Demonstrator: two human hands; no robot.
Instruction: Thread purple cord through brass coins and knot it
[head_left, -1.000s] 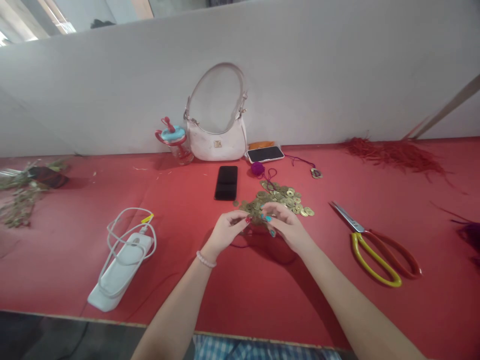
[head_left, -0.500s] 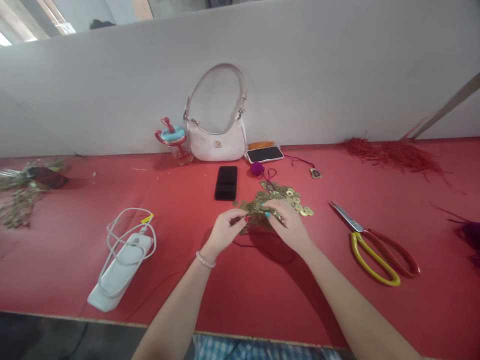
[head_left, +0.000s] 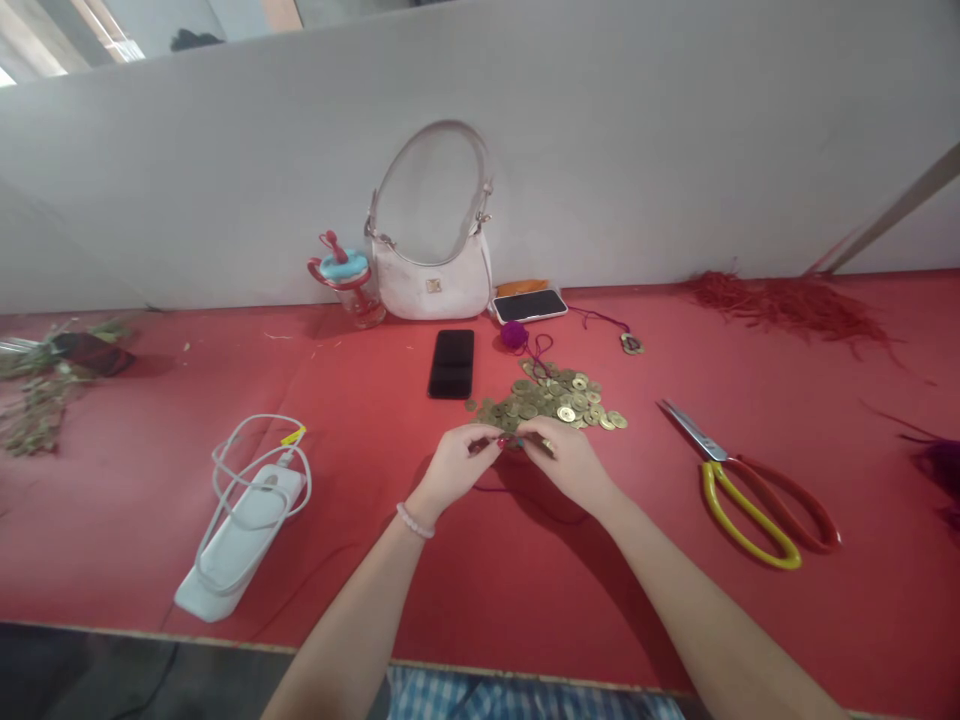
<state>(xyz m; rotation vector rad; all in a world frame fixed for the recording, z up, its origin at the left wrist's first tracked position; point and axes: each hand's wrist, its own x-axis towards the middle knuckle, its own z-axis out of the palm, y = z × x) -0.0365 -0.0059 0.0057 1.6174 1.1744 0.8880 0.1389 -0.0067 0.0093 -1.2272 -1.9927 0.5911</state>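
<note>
A heap of brass coins with square holes (head_left: 559,398) lies on the red table (head_left: 465,560). Just in front of the heap, my left hand (head_left: 456,463) and my right hand (head_left: 568,460) meet fingertip to fingertip. Both are closed in a pinch around something small between them, likely a coin on a dark red cord (head_left: 487,489) that trails on the cloth below. What exactly sits between the fingertips is too small to make out. A bead bracelet is on my left wrist.
Yellow-and-red scissors (head_left: 750,490) lie to the right. A black phone (head_left: 451,363), a second phone (head_left: 531,305), a white handbag (head_left: 435,270), a lidded cup (head_left: 349,285) stand behind. A white power bank with cable (head_left: 240,530) is left. Red tassels (head_left: 787,305) lie at back right.
My right hand drew back from the coin heap toward me, and both hands closed together fingertip to fingertip just in front of the pile.
</note>
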